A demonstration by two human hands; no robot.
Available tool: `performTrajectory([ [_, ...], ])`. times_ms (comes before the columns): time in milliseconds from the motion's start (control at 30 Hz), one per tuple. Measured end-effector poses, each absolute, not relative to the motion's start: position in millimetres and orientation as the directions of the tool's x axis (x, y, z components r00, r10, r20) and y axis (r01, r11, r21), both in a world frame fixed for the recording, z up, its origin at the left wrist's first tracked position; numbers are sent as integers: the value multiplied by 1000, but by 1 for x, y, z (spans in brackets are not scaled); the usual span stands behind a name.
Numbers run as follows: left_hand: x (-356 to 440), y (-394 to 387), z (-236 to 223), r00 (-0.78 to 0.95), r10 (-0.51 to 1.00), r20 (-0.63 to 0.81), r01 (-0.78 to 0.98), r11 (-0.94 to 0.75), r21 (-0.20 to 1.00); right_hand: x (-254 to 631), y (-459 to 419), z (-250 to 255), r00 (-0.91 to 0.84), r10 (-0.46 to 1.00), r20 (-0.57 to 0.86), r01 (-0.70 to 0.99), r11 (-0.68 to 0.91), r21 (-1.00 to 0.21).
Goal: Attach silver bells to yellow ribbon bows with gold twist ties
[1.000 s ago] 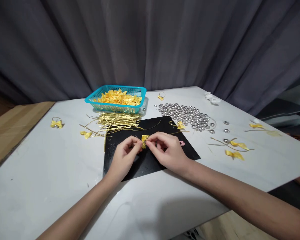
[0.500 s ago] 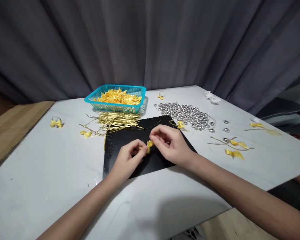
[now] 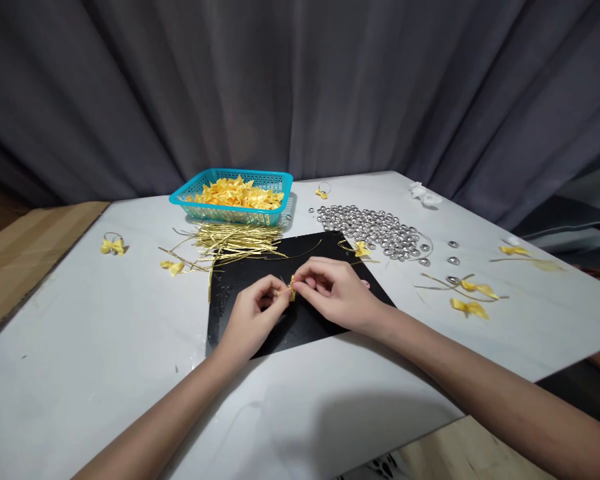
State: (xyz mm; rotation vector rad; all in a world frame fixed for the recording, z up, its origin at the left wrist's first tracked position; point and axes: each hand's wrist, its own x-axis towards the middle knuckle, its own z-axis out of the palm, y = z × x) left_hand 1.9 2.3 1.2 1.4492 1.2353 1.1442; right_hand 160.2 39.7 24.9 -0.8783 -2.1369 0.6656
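Left hand [image 3: 253, 313]: thumb and forefinger are pinched nearly closed on a yellow ribbon bow [image 3: 293, 293], other fingers curled. Right hand [image 3: 337, 293]: thumb and forefinger pinch the bow's other side; we cannot tell whether they also grip a wire. The bow is held above the black mat [image 3: 230, 313], between the fingertips.

Handling (our judgement): very light, soft, satin-slick; the loops likely crush or twist easily. We would take hold at the gathered middle, with a small fingertip pinch, and leave the loops loose.

Versus the previous frame: our right fingertips, then at the bow's outer edge and higher, now close in on it; the bow looks narrower, turned more edge-on. A pink piece [image 3: 365, 284] now shows past the right hand.

Farther out: gold wire ties [image 3: 240, 240] lie heaped at the mat's far left edge, partly on it. Behind them sits a teal basket [image 3: 179, 199] of yellow ribbon pieces [image 3: 237, 193]. Silver beads [image 3: 373, 230] spread over the tabletop [image 3: 105, 347] to the right. A bow with a wire loop [image 3: 112, 247] lies well apart, at left.
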Motion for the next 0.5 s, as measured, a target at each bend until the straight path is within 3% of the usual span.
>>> performTrajectory([
  [267, 2, 3, -3, 112, 990, 80, 173, -99, 980, 162, 41, 22, -589, 619, 519, 334, 772, -542],
  [500, 3, 2, -2, 123, 991, 53, 170, -74, 983, 163, 41, 21, -593, 592, 546, 323, 796, -512],
])
